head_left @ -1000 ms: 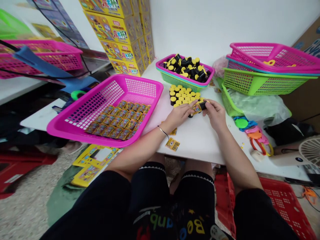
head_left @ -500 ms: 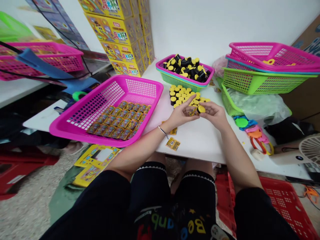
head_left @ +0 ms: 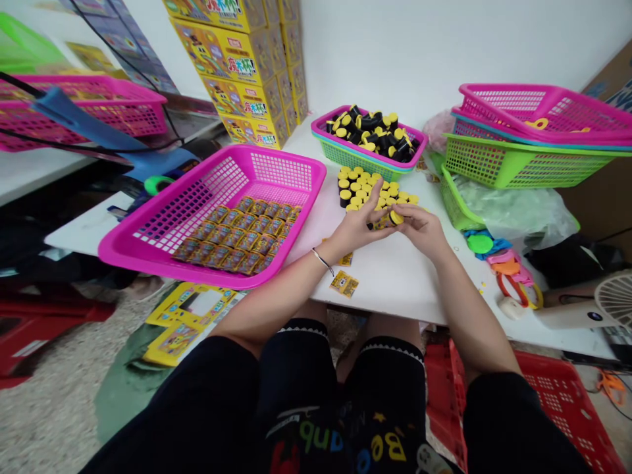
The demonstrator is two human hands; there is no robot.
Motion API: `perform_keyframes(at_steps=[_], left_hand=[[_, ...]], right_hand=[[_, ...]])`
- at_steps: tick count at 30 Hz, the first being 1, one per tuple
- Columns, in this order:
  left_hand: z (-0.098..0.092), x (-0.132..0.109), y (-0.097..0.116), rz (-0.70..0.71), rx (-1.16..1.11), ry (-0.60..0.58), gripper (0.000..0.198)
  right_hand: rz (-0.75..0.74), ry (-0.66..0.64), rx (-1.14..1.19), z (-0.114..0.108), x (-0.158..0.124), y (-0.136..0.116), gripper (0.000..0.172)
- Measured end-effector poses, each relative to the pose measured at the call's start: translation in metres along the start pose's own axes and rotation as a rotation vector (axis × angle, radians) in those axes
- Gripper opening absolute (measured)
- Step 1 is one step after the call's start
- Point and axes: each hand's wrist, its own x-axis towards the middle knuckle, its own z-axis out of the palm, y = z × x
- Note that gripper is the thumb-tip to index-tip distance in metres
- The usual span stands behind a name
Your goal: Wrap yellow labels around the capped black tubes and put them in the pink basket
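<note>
My left hand (head_left: pixel 356 229) and my right hand (head_left: pixel 421 229) meet over the white table. Between their fingertips is a small black cylinder with a yellow cap (head_left: pixel 395 217), tilted, pinched by my right fingers. My left thumb is raised, while its fingers curl around a yellow printed wrapper (head_left: pixel 373 225), mostly hidden, against the cylinder. Just behind stand several upright black cylinders with yellow caps (head_left: pixel 356 186), grouped closely. A flat yellow printed piece (head_left: pixel 344 284) lies by my left wrist, with another partly under the wrist.
On the left, a pink basket (head_left: pixel 201 275) holds rows of printed packets (head_left: pixel 236 238). Stacked baskets (head_left: pixel 326 149) at the back hold loose yellow-capped cylinders. Yellow boxes (head_left: pixel 237 59) rise behind. More baskets (head_left: pixel 498 161), a plastic bag (head_left: pixel 523 207) and a fan (head_left: pixel 615 296) stand right.
My hands have come closer together, and the capped cylinder now sits against my left fingertips and the wrapper. My left thumb points up more. The view has shifted slightly.
</note>
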Motion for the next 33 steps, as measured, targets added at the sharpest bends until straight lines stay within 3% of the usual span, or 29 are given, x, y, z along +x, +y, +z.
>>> perform_keyframes(at_steps=[4, 7, 10, 14, 19, 24, 29, 33], left_hand=[[0.005, 0.002, 0.004, -0.185, -0.358, -0.003, 0.113], [0.008, 0.006, 0.004, -0.301, -0.604, 0.057, 0.118], [0.01, 0.009, 0.003, -0.395, -0.709, 0.099, 0.119], [0.013, 0.009, 0.005, -0.456, -0.741, 0.15, 0.095], [0.017, 0.006, 0.016, -0.541, -0.834, -0.049, 0.074], [0.015, 0.003, 0.02, -0.48, -0.737, -0.116, 0.078], [0.012, 0.001, 0.017, -0.33, -0.739, -0.172, 0.08], [0.009, -0.001, 0.015, -0.246, -0.428, -0.114, 0.08]], right_hand=[[-0.044, -0.104, -0.24, 0.003, -0.002, -0.003, 0.062], [-0.113, -0.014, -0.527, 0.005, -0.006, -0.013, 0.062], [-0.202, 0.025, -0.726, 0.01, -0.011, -0.019, 0.062], [-0.232, 0.1, -0.844, 0.023, -0.014, -0.017, 0.055], [-0.236, 0.165, -0.865, 0.04, -0.018, -0.014, 0.052], [-0.228, 0.123, -0.806, 0.044, -0.018, -0.018, 0.046], [-0.292, 0.102, -0.807, 0.041, -0.02, -0.018, 0.041], [-0.274, 0.096, -0.838, 0.036, -0.021, -0.012, 0.032]])
